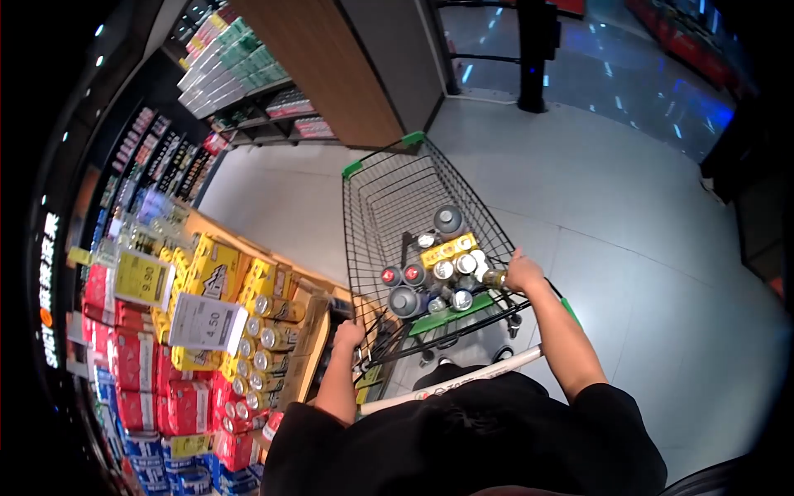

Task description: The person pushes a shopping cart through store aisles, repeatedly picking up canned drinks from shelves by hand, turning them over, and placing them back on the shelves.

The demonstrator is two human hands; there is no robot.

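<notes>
A black wire shopping cart (pixel 374 217) with green corner pieces stands in front of me. My left hand (pixel 349 334) is closed at the near left part of its rim. At the right side, my right hand (pixel 523 272) has its fingers curled around a small gold-green can (pixel 495 279) that points into the basket. Grouped in the near half of the cart are several cans, a yellow pack (pixel 447 250), a grey-capped bottle (pixel 448 220), another dark-capped bottle (pixel 404 302) and two red-topped items (pixel 413 274). The white push handle (pixel 451 381) lies across my front.
Stacked drink packs (pixel 141 364) and yellow cans (pixel 273 337) with price signs (pixel 207 322) line the left side. Ahead are a wood-panelled pillar (pixel 318 58) and stocked shelves (pixel 273 107). Grey tiled floor (pixel 612 273) extends to the right, with a black post (pixel 533 62) beyond.
</notes>
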